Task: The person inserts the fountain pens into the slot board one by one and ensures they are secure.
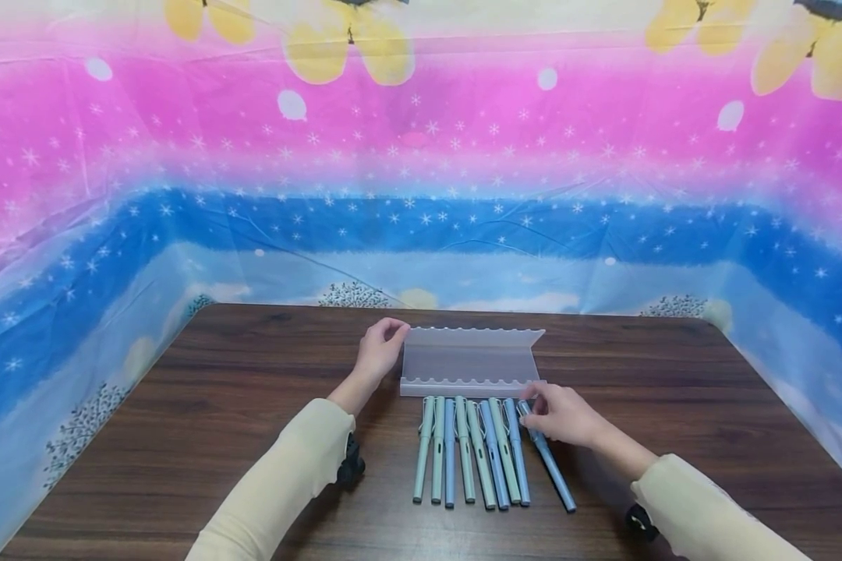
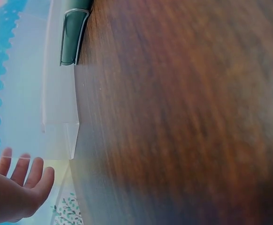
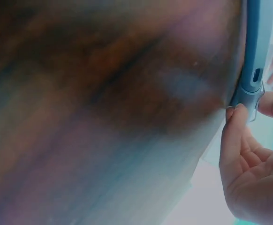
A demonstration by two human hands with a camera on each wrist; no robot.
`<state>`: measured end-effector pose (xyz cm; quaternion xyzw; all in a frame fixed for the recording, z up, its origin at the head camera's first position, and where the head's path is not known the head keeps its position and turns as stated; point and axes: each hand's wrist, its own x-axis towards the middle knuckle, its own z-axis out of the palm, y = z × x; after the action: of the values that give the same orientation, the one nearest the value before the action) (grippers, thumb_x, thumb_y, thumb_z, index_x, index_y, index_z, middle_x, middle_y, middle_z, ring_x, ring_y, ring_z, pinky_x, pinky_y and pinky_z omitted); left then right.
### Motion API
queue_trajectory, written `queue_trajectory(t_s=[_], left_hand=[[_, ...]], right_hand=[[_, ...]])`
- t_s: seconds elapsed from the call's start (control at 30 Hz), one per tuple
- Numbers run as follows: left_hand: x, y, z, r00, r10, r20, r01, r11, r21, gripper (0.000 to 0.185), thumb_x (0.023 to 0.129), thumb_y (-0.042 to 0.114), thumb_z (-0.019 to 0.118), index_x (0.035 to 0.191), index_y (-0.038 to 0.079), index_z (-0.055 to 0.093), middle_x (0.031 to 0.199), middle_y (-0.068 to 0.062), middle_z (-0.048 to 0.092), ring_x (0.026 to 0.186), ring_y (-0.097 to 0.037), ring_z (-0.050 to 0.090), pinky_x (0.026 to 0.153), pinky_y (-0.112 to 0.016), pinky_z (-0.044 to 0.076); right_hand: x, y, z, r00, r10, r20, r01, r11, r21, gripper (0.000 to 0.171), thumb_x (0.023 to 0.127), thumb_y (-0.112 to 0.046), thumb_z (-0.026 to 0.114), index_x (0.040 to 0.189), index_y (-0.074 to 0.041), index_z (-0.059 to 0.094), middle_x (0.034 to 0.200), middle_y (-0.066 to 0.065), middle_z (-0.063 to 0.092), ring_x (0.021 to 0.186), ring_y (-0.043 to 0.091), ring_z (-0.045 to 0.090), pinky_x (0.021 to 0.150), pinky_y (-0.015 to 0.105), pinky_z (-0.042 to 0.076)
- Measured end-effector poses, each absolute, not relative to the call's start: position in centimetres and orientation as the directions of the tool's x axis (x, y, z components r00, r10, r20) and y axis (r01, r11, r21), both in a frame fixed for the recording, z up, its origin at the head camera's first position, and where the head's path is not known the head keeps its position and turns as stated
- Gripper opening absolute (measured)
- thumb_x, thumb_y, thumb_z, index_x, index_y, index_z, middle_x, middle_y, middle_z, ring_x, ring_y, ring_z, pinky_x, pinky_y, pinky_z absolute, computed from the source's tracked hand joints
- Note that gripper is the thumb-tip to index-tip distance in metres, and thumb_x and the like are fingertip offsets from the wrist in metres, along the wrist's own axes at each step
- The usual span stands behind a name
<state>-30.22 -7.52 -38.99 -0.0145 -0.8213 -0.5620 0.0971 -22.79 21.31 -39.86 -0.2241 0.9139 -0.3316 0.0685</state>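
- Draped behind and around the dark wooden table (image 1: pixel 182 436) hangs a printed plastic sheet (image 1: pixel 421 156), pink above, blue with white stars below, yellow shapes along the top edge.
- At the left, a cream sleeve (image 1: pixel 281 483) runs up from the lower edge of the head view to the left hand (image 1: pixel 380 351).
- That left hand sits at the far left corner of the clear plastic pen rack (image 1: pixel 467 362), fingers curled with the tips touching or pinching the corner's upper edge; the left wrist view shows the fingers (image 2: pixel 28 171) loosely bent beside the translucent rack end (image 2: pixel 59 117), so a firm grip cannot be confirmed.
- The rack stands near the middle of the table, its scalloped front rail facing the person and its back panel tilted up.
- Just in front of the rack lies a row of pastel pens (image 1: pixel 470 452), green and blue, side by side and touching, caps pointing toward the rack.
- At the right end of the row one blue pen (image 1: pixel 550 463) lies slanted, its cap end near the rack's right front corner and its barrel angling away to the right.
- The right hand (image 1: pixel 561 417) rests over that pen's cap end, fingers curled down onto it; in the right wrist view the thumb (image 3: pixel 232 136) and a finger pinch the cap (image 3: pixel 250 89).
- The pen's lower barrel still lies on the table, below and right of the hand.
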Motion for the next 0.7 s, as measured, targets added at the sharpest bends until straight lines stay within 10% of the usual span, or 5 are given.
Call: queue_trajectory(t_s=[0.7], left_hand=[[-30.2,-7.6,-38.9,-0.982,-0.092,0.166,0.12,0.378,0.918,0.02,0.089,0.02,0.053,0.098,0.002,0.058,0.096,-0.011,0.058,0.092,-0.024,0.053,0.08,-0.036,0.043]], right_hand=[[-22.5,21.7,-35.2,-0.906,-0.408,0.115,-0.305,0.438,-0.846,0.03,0.086,-0.005,0.055,0.114,0.0,0.046,0.088,0.018,0.057,0.062,0.037,0.051,0.052,0.036,0.047]])
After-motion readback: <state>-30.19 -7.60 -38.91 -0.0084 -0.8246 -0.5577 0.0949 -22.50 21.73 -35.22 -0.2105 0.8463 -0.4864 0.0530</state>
